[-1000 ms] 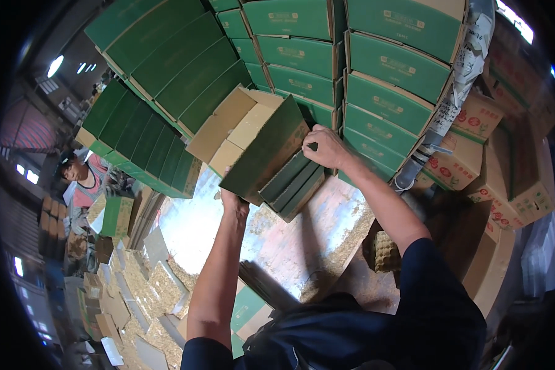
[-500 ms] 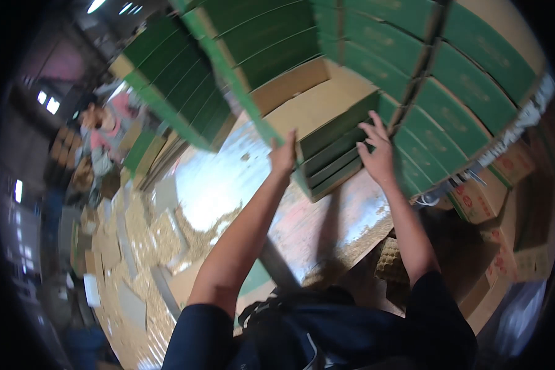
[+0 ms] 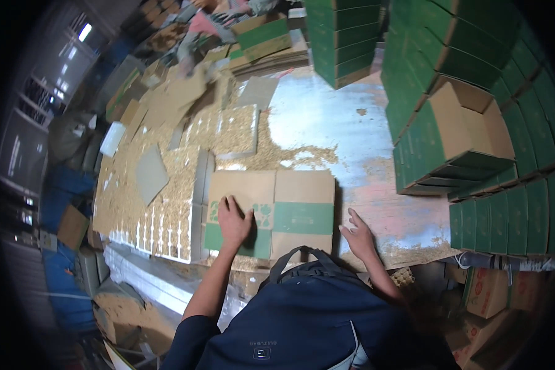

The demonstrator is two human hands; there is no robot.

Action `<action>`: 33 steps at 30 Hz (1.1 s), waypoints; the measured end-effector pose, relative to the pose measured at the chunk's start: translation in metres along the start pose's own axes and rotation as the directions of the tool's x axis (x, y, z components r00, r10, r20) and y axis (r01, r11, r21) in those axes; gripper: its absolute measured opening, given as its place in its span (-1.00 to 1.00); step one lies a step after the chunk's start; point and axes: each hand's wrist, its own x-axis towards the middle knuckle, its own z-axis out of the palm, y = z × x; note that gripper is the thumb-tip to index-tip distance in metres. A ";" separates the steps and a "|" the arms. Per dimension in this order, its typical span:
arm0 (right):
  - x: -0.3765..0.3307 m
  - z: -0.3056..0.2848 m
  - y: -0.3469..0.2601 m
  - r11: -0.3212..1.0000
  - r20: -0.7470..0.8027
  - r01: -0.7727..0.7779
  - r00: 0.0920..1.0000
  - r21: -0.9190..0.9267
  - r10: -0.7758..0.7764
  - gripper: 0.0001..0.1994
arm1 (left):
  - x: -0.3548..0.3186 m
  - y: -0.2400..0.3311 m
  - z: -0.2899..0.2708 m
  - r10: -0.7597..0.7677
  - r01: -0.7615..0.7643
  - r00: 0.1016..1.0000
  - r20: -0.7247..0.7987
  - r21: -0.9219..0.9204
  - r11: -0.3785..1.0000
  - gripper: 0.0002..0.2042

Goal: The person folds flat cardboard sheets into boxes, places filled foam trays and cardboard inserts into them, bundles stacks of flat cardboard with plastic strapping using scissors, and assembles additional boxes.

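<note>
On the table (image 3: 351, 135) before me: flattened brown-and-green carton (image 3: 283, 209), nothing inside. My left hand (image 3: 233, 221) presses flat on it, fingers spread; right hand (image 3: 356, 233) open just beside its edge. Stacked green boxes (image 3: 475, 111) at right, one with flaps agape.

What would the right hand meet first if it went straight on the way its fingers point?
Probably bare table: the right hand points up-left past the flat carton's right edge. Depth is unclear; it may graze that edge.

head cam, single view | looks steeply down from above the left hand (image 3: 233, 221) and right hand (image 3: 357, 235) | close over both | fisheye, edges bend | forearms enter from lower edge
</note>
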 end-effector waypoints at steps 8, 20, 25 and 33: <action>0.037 0.074 -0.026 0.959 -0.009 0.009 1.000 -0.282 -0.012 -0.26 | 0.018 -0.083 -0.026 -0.088 0.084 0.996 -0.018 -0.166 0.983 -0.25; 0.044 0.115 -0.013 0.825 -0.363 -0.092 0.921 -0.557 -0.142 -0.40 | 0.049 -0.133 -0.016 -0.259 0.251 0.965 0.039 -0.423 0.871 -0.58; 0.041 0.106 -0.047 0.966 -0.332 -0.003 0.939 -0.260 -0.087 -0.47 | 0.050 -0.118 -0.039 -0.334 0.307 0.942 0.047 -0.527 0.792 -0.58; 0.005 0.030 -0.180 0.735 -0.466 0.502 0.838 0.456 -0.283 -0.67 | 0.028 -0.093 -0.126 -0.194 0.078 0.980 0.032 -0.970 0.232 -0.82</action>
